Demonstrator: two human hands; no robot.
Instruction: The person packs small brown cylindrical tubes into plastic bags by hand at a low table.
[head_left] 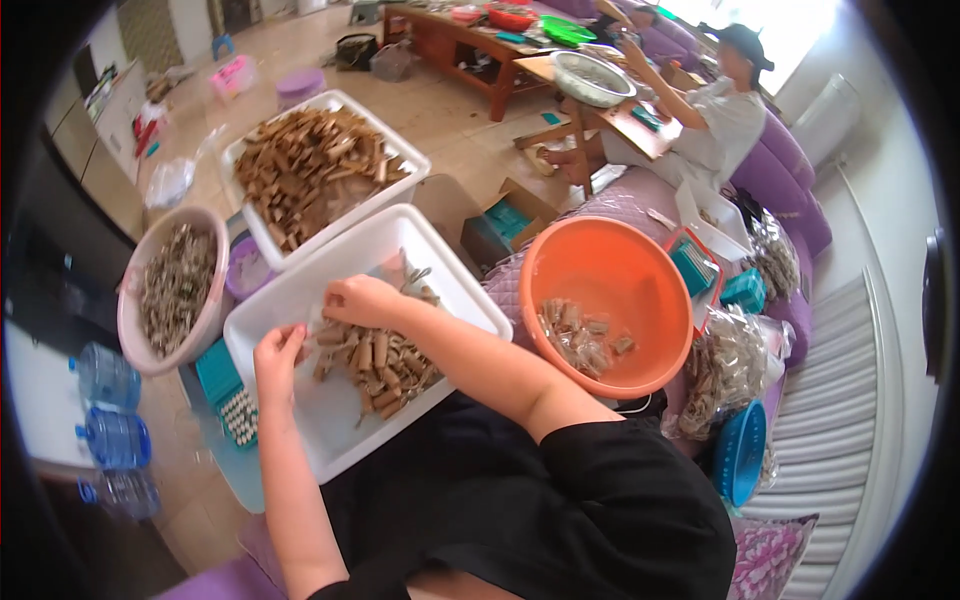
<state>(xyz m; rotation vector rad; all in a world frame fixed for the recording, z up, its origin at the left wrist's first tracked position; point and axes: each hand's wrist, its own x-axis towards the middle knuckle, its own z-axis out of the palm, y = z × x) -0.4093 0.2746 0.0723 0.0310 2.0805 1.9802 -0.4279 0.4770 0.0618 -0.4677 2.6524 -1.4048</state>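
A white rectangular tub (pixel 455 262) sits before me, with short brown paper-like rolls (pixel 378 368) heaped in it and thin greyish strands at its far side. Over the tub's left part, my left hand (pixel 280 358) is closed, thumb and fingers pinched together. My right hand (pixel 360 302) is closed too, just above the rolls and a little farther off, its fingers curled inward. Between the fingertips of the two hands there is a small gap. Whatever either hand pinches is too small to make out.
Beyond stands a second white tub (pixel 415 165) full of brown pieces. A pink basin (pixel 130 300) of greyish bundles is left, an orange basin (pixel 610 255) with wrapped rolls right. Water bottles (pixel 115 437) line the left. Another person (pixel 715 125) sits at a far-right table.
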